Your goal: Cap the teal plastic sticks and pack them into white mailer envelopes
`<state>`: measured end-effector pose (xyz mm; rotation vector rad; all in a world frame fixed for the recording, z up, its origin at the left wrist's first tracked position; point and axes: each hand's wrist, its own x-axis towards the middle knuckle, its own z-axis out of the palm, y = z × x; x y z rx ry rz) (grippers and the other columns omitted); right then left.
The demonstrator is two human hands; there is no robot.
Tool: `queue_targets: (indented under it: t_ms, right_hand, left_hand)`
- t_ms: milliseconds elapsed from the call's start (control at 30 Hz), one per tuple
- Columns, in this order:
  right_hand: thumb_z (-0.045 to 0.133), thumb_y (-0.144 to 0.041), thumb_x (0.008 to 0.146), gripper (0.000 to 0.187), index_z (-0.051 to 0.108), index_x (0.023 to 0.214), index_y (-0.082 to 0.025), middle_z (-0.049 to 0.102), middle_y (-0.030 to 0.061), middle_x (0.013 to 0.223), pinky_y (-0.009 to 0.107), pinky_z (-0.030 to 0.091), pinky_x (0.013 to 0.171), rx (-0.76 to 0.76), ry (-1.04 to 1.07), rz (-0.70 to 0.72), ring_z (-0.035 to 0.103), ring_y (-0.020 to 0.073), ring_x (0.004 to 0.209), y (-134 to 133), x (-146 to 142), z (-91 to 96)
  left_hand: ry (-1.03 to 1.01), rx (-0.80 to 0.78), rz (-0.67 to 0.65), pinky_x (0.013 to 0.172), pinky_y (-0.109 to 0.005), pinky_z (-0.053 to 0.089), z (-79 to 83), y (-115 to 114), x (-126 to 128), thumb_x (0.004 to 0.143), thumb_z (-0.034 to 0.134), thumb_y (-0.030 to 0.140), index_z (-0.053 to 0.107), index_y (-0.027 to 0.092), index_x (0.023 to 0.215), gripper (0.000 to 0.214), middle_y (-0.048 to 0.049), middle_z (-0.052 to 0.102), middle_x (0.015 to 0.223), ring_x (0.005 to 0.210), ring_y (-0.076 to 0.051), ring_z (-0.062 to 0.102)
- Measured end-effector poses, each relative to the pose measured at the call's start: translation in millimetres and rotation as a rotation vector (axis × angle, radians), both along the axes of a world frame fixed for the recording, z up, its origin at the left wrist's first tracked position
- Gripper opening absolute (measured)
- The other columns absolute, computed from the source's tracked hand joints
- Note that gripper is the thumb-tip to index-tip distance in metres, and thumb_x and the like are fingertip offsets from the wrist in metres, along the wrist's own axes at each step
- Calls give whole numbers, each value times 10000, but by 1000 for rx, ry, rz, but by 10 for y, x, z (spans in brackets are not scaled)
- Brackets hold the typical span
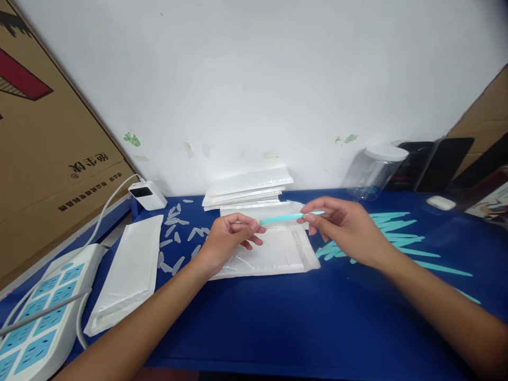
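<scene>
A slim turquoise stick [282, 218] stretches between my two hands above a white padded envelope [273, 259]. My left hand [234, 235] pinches its left end between thumb and fingertips. Its right end is pinched by my right hand [337, 225], with the pale tip showing past the fingers. Several turquoise sticks [400, 238] lie fanned out on the blue table beyond my right hand, partly covered by it. To the left of my left hand, several small translucent pieces [170, 230] are scattered on the table.
White envelopes [250, 188] are stacked against the wall; another envelope [127, 270] lies left. A power strip [51, 312] with cables and a white device [147, 194] stand at the left. A clear jar [375, 172], dark phone [442, 164] and white case [441, 203] are back right.
</scene>
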<state>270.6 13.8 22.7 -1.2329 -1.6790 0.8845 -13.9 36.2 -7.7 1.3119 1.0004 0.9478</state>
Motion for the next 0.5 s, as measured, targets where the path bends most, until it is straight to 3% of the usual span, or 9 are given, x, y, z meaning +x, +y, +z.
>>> queue_targets:
  t_ms: [167, 233, 333, 400, 467, 500]
  right_hand:
    - [754, -615, 901, 435, 743, 1050, -207, 699, 25, 647, 289, 419, 490, -55, 30, 16, 560, 163, 549, 19, -26, -96]
    - [762, -586, 905, 411, 715, 1061, -209, 741, 39, 725, 291, 440, 522, -82, 49, 42, 604, 176, 610, 39, -40, -149]
    - [743, -531, 934, 339, 683, 1055, -219, 801, 64, 921, 298, 460, 583, -116, 33, 99, 641, 186, 715, 69, -70, -250]
    - [710, -481, 964, 259, 697, 1021, -228, 798, 46, 943, 307, 446, 615, -97, -72, 119, 611, 174, 706, 78, -90, -325]
    - [685, -415, 981, 181, 726, 979, -239, 769, 25, 895, 319, 438, 645, -33, -229, 122, 587, 172, 700, 77, -104, -392]
    - [673, -382, 986, 153, 737, 966, -244, 753, 23, 884, 326, 441, 663, 10, -303, 124, 589, 178, 715, 74, -109, -419]
  left_hand:
    - [72, 51, 8, 651, -328, 546, 17, 0, -10, 847, 852, 533, 754, 183, 930, 372, -140, 845, 1002, 782, -258, 795]
    - [179, 113, 3, 664, -339, 544, 25, 6, -10, 860, 832, 540, 762, 198, 903, 352, -120, 842, 938, 791, -264, 784]
    - [480, 405, 77, 746, -371, 532, 72, 35, -60, 917, 760, 538, 793, 245, 861, 301, -83, 822, 888, 838, -276, 738]
    - [688, 642, 166, 851, -407, 513, 148, 85, -181, 952, 704, 531, 812, 271, 878, 291, -80, 814, 943, 937, -309, 704]
    - [895, 736, 217, 915, -438, 485, 253, 166, -401, 967, 663, 517, 819, 275, 928, 290, -91, 809, 988, 1017, -348, 682]
    - [1043, 696, 227, 872, -434, 483, 307, 219, -546, 973, 637, 505, 817, 275, 955, 293, -90, 805, 960, 973, -349, 686]
